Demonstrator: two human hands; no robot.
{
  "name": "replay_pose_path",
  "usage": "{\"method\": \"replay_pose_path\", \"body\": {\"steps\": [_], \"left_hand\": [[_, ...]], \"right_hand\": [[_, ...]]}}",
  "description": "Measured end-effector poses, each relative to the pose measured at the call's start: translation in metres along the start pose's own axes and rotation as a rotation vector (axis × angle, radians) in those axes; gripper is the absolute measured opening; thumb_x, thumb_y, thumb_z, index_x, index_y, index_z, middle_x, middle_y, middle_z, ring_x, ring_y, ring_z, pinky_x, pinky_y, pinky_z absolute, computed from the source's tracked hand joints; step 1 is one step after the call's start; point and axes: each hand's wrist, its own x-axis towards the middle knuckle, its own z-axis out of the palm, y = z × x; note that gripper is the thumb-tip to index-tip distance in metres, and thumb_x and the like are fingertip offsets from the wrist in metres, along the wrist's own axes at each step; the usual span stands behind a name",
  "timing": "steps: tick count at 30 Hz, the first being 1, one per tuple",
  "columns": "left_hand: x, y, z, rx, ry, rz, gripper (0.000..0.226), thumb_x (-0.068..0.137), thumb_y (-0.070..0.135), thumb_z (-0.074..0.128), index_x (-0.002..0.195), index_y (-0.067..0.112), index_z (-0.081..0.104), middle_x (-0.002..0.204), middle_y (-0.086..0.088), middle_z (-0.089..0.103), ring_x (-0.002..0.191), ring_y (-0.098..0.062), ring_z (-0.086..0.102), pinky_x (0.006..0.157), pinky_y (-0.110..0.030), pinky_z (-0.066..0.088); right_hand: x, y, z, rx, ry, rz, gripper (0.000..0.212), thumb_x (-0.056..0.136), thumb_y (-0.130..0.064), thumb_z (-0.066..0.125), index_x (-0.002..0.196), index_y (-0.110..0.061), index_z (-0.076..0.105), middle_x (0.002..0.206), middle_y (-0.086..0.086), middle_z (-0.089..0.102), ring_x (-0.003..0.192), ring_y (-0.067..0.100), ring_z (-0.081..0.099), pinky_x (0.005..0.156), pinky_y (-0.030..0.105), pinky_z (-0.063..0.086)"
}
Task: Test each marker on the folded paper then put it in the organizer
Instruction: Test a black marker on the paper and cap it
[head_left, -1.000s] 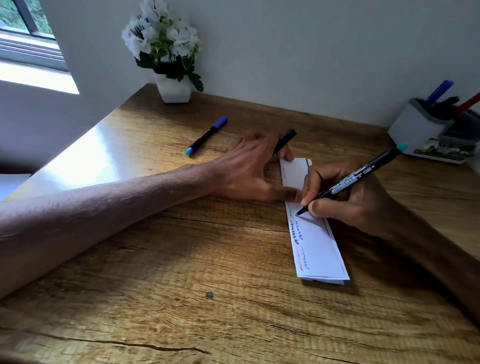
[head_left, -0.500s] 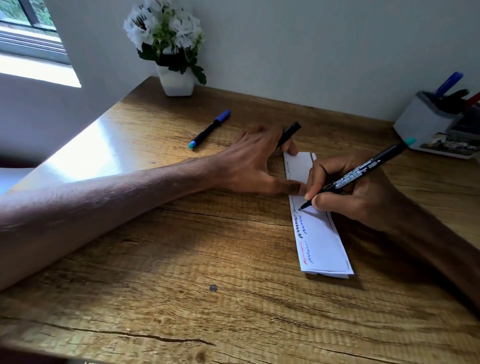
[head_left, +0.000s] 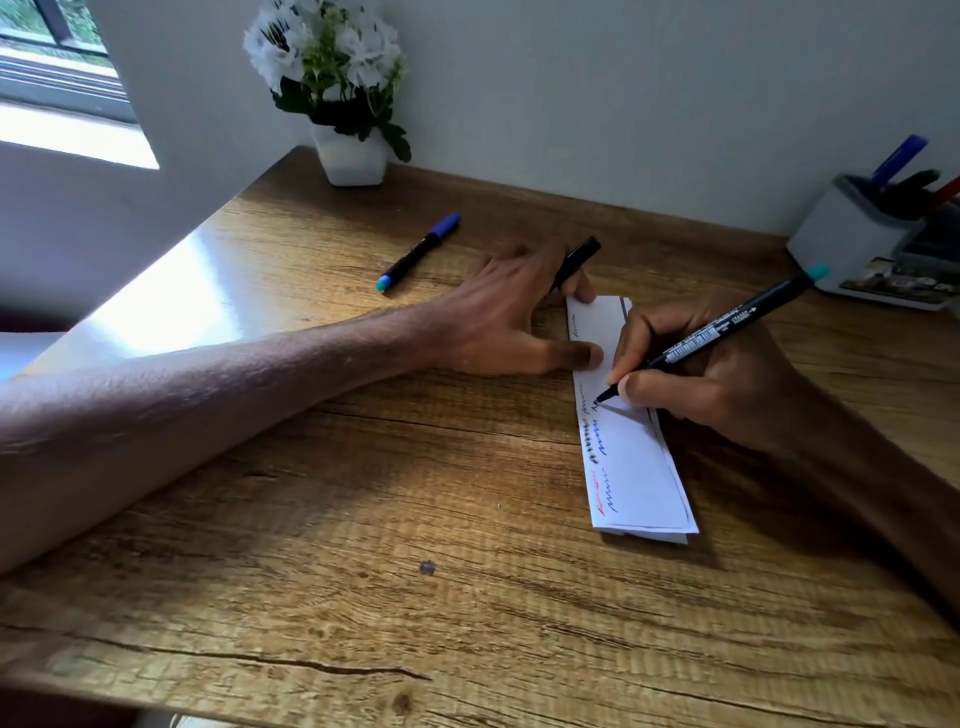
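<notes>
A folded white paper lies lengthwise on the wooden desk, with red, blue and black squiggles along its left edge. My right hand grips a black marker with a teal end, its tip touching the paper. My left hand presses the paper's upper left with the thumb and holds a black cap between the fingers. Another black marker, blue cap and teal end, lies to the left. The white organizer at far right holds several markers.
A white pot of white flowers stands at the back of the desk against the wall. A window is at upper left. The desk's front edge runs along the bottom of the view.
The marker tip has shifted slightly on the paper, leaving a short dark mark beside the earlier squiggles. My left hand stays pressed on the paper. The view has tilted a little.
</notes>
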Motion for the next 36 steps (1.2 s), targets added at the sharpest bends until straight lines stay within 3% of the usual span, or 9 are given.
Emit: {"method": "replay_pose_path", "body": {"steps": [2, 6, 10, 13, 17, 21, 26, 30, 36], "left_hand": [[0.0004, -0.0004, -0.0001, 0.002, 0.002, 0.007, 0.055, 0.089, 0.053, 0.071, 0.131, 0.028, 0.047, 0.138, 0.007, 0.052, 0.13, -0.01, 0.037, 0.102, -0.027, 0.022], [0.0004, -0.0009, -0.0002, 0.01, -0.002, 0.003, 0.059, 0.084, 0.062, 0.068, 0.128, 0.03, 0.047, 0.138, 0.007, 0.053, 0.131, -0.013, 0.038, 0.104, -0.028, 0.021], [0.0006, -0.0003, -0.0002, 0.006, -0.012, 0.003, 0.064, 0.08, 0.064, 0.063, 0.13, 0.029, 0.046, 0.135, 0.01, 0.052, 0.124, -0.007, 0.037, 0.106, -0.031, 0.025], [0.0005, 0.0007, -0.0009, 0.013, -0.022, -0.003, 0.067, 0.076, 0.066, 0.059, 0.129, 0.029, 0.046, 0.137, 0.009, 0.052, 0.125, -0.009, 0.039, 0.104, -0.029, 0.023], [-0.0003, 0.0002, -0.001, 0.0, -0.017, 0.005, 0.065, 0.081, 0.063, 0.064, 0.131, 0.026, 0.046, 0.13, 0.012, 0.05, 0.121, -0.006, 0.037, 0.103, -0.027, 0.022], [-0.0012, 0.0008, -0.0007, 0.002, -0.008, 0.006, 0.068, 0.08, 0.063, 0.064, 0.133, 0.024, 0.047, 0.136, 0.008, 0.052, 0.121, -0.005, 0.036, 0.102, -0.026, 0.021], [-0.0016, 0.0018, -0.0013, 0.017, -0.003, 0.005, 0.058, 0.09, 0.051, 0.071, 0.134, 0.023, 0.046, 0.136, 0.009, 0.049, 0.122, -0.003, 0.032, 0.101, -0.024, 0.018], [-0.0023, 0.0044, -0.0021, 0.014, 0.0, 0.01, 0.058, 0.09, 0.05, 0.071, 0.135, 0.024, 0.046, 0.125, 0.016, 0.042, 0.119, -0.001, 0.031, 0.099, -0.022, 0.017], [-0.0026, 0.0049, -0.002, 0.022, -0.001, 0.012, 0.052, 0.09, 0.05, 0.071, 0.127, 0.027, 0.042, 0.122, 0.017, 0.039, 0.117, 0.001, 0.028, 0.099, -0.021, 0.014]], "right_hand": [[-0.0002, -0.001, -0.0001, -0.003, 0.004, 0.021, 0.004, 0.072, -0.012, 0.074, 0.072, -0.01, 0.071, 0.078, 0.004, 0.072, 0.065, 0.011, 0.065, 0.05, 0.017, 0.047], [-0.0001, -0.0024, 0.0003, -0.019, 0.016, 0.029, 0.003, 0.072, -0.009, 0.073, 0.072, -0.011, 0.071, 0.078, 0.006, 0.072, 0.066, 0.018, 0.066, 0.05, 0.029, 0.05], [-0.0005, -0.0035, -0.0015, -0.015, 0.015, 0.059, 0.008, 0.077, -0.003, 0.078, 0.075, -0.007, 0.072, 0.078, 0.003, 0.072, 0.065, 0.011, 0.067, 0.05, 0.014, 0.047], [-0.0007, -0.0055, -0.0019, -0.035, 0.027, 0.072, 0.015, 0.079, 0.009, 0.076, 0.075, -0.005, 0.072, 0.074, 0.007, 0.071, 0.06, 0.005, 0.065, 0.047, 0.011, 0.044], [-0.0009, -0.0073, -0.0008, -0.045, 0.04, 0.094, 0.009, 0.08, 0.007, 0.075, 0.077, -0.001, 0.073, 0.074, 0.005, 0.071, 0.057, 0.003, 0.064, 0.047, 0.01, 0.043], [-0.0015, -0.0088, -0.0008, -0.038, 0.054, 0.125, 0.007, 0.081, 0.006, 0.075, 0.08, -0.001, 0.074, 0.075, -0.003, 0.073, 0.055, 0.001, 0.063, 0.046, 0.009, 0.043], [-0.0014, -0.0098, -0.0012, -0.042, 0.076, 0.14, 0.007, 0.082, 0.002, 0.075, 0.08, -0.004, 0.074, 0.072, -0.003, 0.073, 0.044, 0.012, 0.057, 0.039, 0.024, 0.045], [-0.0011, -0.0099, -0.0016, -0.046, 0.085, 0.156, 0.006, 0.083, 0.002, 0.075, 0.08, -0.003, 0.074, 0.072, -0.01, 0.074, 0.042, 0.013, 0.056, 0.038, 0.025, 0.046], [0.0, -0.0094, -0.0016, -0.062, 0.094, 0.145, 0.007, 0.082, 0.001, 0.076, 0.079, -0.005, 0.075, 0.071, -0.002, 0.074, 0.04, 0.017, 0.057, 0.038, 0.028, 0.047]]}}
